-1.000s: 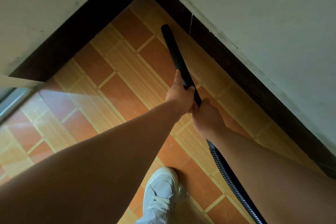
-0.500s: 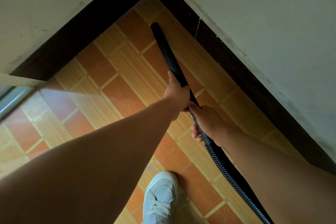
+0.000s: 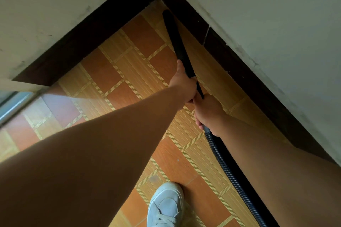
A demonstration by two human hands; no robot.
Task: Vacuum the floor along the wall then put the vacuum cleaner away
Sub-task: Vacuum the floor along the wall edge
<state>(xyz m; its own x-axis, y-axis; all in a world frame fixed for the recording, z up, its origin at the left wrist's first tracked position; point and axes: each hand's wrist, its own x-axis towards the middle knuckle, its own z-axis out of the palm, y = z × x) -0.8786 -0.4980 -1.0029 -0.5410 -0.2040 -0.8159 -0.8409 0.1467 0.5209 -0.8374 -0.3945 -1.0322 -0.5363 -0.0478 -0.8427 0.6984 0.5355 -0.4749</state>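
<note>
Both hands wrapped around the black wand, left hand in front, right hand just behind where the hose joins. Wand tip's poked right into the corner by the baseboard.

My left hand and right hand cover the middle stretch of the black vacuum tube, so its joint with the ribbed hose is unseen. The hose runs off the bottom edge; the cleaner's body lies outside the view. My white shoe is cut at the laces by that same edge. Motion blur softens the wall and dark skirting near the corner. Whether the tube's tip touches the floor cannot be told.
</note>
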